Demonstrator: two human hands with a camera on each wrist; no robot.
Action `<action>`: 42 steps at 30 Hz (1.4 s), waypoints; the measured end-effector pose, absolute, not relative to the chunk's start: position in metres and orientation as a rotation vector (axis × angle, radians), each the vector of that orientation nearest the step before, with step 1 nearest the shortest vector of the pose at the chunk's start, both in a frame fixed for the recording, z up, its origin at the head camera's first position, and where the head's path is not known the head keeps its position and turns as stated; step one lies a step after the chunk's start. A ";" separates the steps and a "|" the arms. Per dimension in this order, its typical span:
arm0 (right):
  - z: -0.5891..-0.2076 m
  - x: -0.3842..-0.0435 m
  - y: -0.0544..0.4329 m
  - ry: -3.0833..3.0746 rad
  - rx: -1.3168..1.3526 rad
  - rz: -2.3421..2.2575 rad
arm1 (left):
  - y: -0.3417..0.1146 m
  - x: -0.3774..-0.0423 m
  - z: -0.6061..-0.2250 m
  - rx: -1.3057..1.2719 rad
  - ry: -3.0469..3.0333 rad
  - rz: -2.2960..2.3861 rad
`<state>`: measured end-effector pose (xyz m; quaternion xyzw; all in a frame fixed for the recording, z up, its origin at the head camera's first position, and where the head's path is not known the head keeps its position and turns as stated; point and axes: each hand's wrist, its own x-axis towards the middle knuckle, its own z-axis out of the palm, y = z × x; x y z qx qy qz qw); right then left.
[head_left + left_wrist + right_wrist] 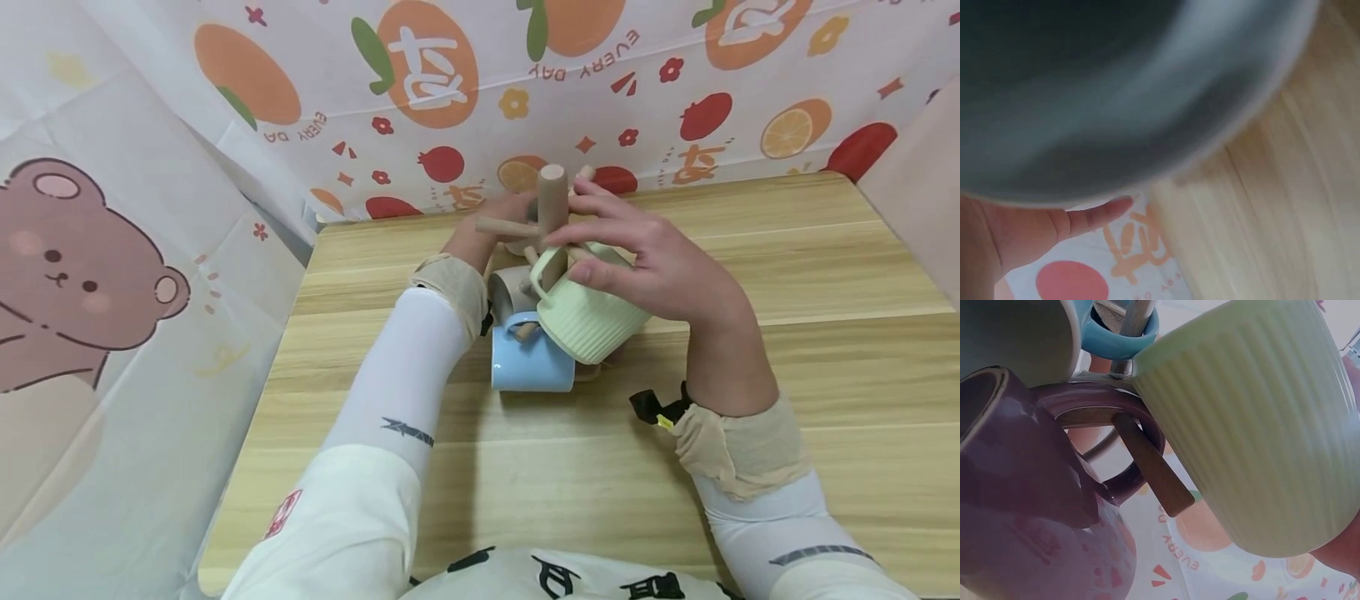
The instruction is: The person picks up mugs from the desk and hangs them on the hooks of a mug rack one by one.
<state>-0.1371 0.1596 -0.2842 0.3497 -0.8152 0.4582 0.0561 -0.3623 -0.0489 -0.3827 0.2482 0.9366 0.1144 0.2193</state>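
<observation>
A wooden mug tree (552, 200) stands on the table, its pegs carrying several mugs. My right hand (648, 254) holds a pale green ribbed mug (592, 321), tilted, with its handle at a peg near the post. Below it hangs a light blue mug (532, 360), its handle over a peg. A grey mug (512, 292) is behind the blue one, on the left. In the right wrist view a purple mug (1041, 500) hangs with a peg through its handle. My left hand (495, 221) is at the far left side of the tree; its fingertips are mostly hidden.
The wood-grain table (562, 475) extends to both sides of the tree. Behind it hangs a fruit-print cloth (517, 100). A cloth with a printed bear (90, 275) covers the left side.
</observation>
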 end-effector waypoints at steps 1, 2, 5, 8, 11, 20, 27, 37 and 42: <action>-0.284 -0.137 0.160 -2.474 1.060 1.389 | -0.048 -0.365 -0.387 0.692 2.583 0.328; -0.284 -0.137 0.160 -2.473 1.061 1.387 | -0.046 -0.369 -0.391 0.701 2.578 0.335; -0.285 -0.137 0.160 -2.471 1.058 1.380 | -0.044 -0.381 -0.407 0.721 2.574 0.283; -0.285 -0.137 0.160 -2.476 1.054 1.377 | -0.043 -0.393 -0.422 0.744 2.581 0.199; -0.285 -0.137 0.160 -2.479 1.049 1.378 | -0.046 -0.400 -0.431 0.772 2.578 0.100; -0.287 -0.136 0.160 -2.468 1.053 1.387 | -0.055 -0.385 -0.422 0.642 2.484 0.135; -0.287 -0.136 0.158 -2.455 1.063 1.387 | -0.059 -0.364 -0.403 0.729 2.485 0.152; -0.288 -0.136 0.159 -2.463 1.048 1.394 | -0.062 -0.347 -0.396 0.731 2.540 0.268; -0.288 -0.136 0.158 -2.454 1.059 1.418 | -0.068 -0.347 -0.401 0.711 2.585 0.328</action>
